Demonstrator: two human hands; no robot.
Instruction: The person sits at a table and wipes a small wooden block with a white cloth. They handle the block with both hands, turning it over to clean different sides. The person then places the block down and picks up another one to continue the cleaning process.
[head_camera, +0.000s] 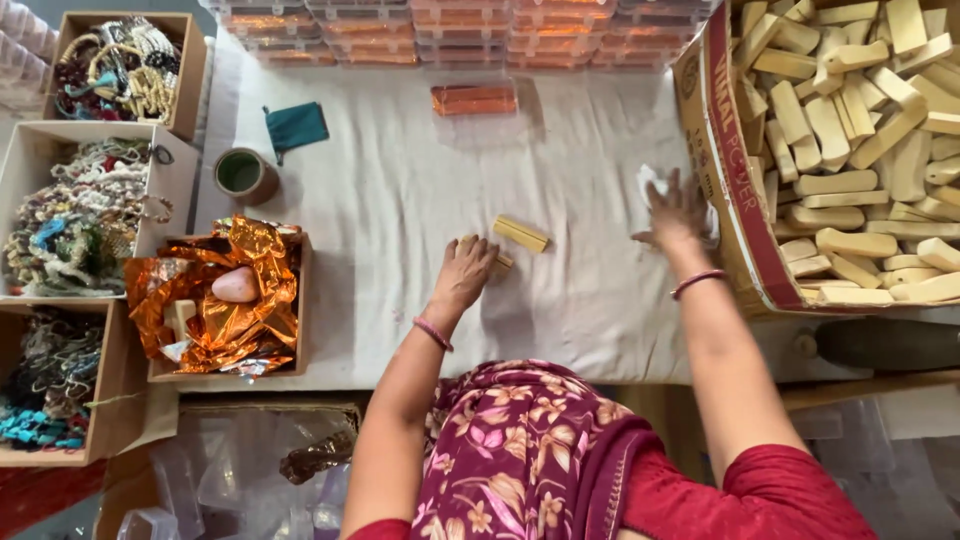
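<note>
Left hand (466, 272): palm down on the white cloth (400, 200) of the table, fingers loosely curled over a pale wooden stick (497, 261); whether the grip truly closes on it I cannot tell.
Second stick (521, 234): lies free on the cloth just beside the left fingertips, tilted.
Right hand (678, 210): fingers spread, flat over a white scrap (650, 183) at the wall of the big carton (motion blur hides the fingertips).
Big carton (722, 190): right edge of the table, red-and-tan printed wall, heaped with pale wooden sticks (860, 130).
Foil box (225, 300): open cardboard box left of the left hand, crumpled orange foil and a pink stone (236, 285) inside.
Orange packet (474, 98): small, rectangular, alone on the cloth towards the far side.
Far edge: row of clear cases with orange contents (460, 30).
Left edge: three open boxes of beads (95, 210); a tape roll (243, 175) and a teal pouch (296, 126) near them.
Open room: bare cloth between the hands and out to the orange packet.
</note>
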